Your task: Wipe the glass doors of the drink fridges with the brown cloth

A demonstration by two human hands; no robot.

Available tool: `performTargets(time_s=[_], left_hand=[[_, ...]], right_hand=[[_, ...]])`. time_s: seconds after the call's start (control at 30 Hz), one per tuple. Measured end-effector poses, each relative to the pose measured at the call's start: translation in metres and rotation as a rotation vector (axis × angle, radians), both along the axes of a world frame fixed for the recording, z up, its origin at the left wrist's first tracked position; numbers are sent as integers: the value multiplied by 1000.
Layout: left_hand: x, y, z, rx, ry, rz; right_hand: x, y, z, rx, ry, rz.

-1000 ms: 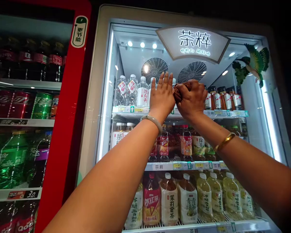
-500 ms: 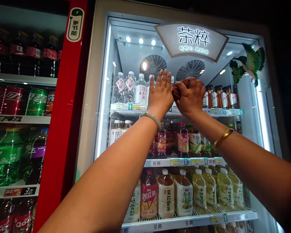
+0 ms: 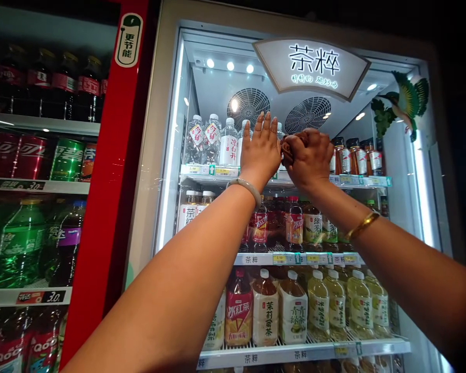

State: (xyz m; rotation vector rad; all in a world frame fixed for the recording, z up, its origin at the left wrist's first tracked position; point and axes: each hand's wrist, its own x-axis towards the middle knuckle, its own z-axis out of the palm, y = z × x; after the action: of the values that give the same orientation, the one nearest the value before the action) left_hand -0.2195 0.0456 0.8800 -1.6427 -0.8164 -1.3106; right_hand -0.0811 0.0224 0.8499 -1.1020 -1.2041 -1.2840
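Note:
My left hand (image 3: 261, 155) lies flat against the glass door (image 3: 213, 93) of a lit drinks fridge, fingers stretched upward, a pale bangle on its wrist. Close beside it on the right, my right hand (image 3: 308, 158) is closed around a crumpled brown cloth (image 3: 287, 151), pressed to the same glass. A gold bangle (image 3: 363, 225) circles the right wrist. Behind the glass, clear water bottles (image 3: 229, 142) stand on the top shelf, partly hidden by my hands.
Bottled teas (image 3: 266, 308) fill the lower shelves behind the glass. A fan-shaped lit sign (image 3: 314, 67) and a bird decoration (image 3: 407, 103) are at the top. A red-framed fridge (image 3: 97, 217) with cans and bottles stands at the left.
The view has shifted slightly, so the fridges appear a little further right. My left hand stays flat on the glass; my right hand remains closed beside it, its fingers slightly shifted.

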Motion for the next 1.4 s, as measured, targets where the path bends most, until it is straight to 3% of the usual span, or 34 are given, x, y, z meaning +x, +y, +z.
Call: performTargets(time_s=[0.1, 0.17, 0.23, 0.3, 0.37, 0.43, 0.57, 0.67, 0.77, 0.9, 1.0, 1.13, 1.27, 1.33, 1.4], left_hand=[[0, 0, 1, -26, -3, 5], [0, -1, 1, -38, -3, 10], [0, -2, 1, -47, -2, 8], [0, -4, 1, -60, -3, 5], [0, -5, 1, -70, -6, -2], [0, -5, 1, -63, -6, -16], [1, 0, 1, -26, -14, -23], [1, 2, 1, -18, -14, -12], [1, 1, 1, -25, -16, -12], [0, -3, 0, -39, -14, -6], [-1, -6, 0, -41, 2, 8], [0, -6, -4, -34, -15, 31], [3, -3, -15, -13, -43, 47], [3, -2, -20, -7, -49, 53], [3, -4, -23, -17, -50, 58]], right_hand=[[13, -3, 29, -14, -9, 19], [26, -1, 37, 16, 99, 46], [33, 2, 29, 49, 211, 50], [28, 4, 9, 49, 244, 20], [16, 4, -8, 28, 199, -15], [4, 2, -10, -1, 106, -24], [11, -6, 25, -54, -16, 6], [35, -4, 38, -8, 111, 41], [40, 1, 16, 44, 245, 52], [5, 1, -17, -21, 166, 34], [-12, -5, -10, -68, 7, 24], [12, -9, 8, -56, -48, 76], [32, -2, -17, 14, 131, 88], [24, -1, -33, 3, 155, 67], [11, -1, -35, -23, 92, 56]])
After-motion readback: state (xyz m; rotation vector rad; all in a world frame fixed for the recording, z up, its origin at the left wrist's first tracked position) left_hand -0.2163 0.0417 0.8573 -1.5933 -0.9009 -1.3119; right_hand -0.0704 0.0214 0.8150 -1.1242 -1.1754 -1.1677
